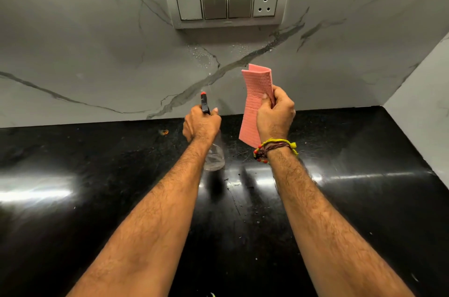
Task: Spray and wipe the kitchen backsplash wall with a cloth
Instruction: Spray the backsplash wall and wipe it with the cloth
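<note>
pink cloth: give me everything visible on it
The pink cloth is a thin sheet with a fine waffle-like grid texture, folded lengthwise so that its top edge shows a doubled curl. It stands roughly upright in the air in front of the marble backsplash, above the black countertop, touching neither. The right hand grips it at mid-height, thumb pressed on its front; the lower end hangs free beside the wrist. It looks clean; whether it is wet cannot be told.

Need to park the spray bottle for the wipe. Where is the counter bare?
Bare black counter lies right of the right hand up to the side wall, and left of the left hand, save a small orange speck. Between the forearms, spray bottle and pink cloth crowd it.
</note>
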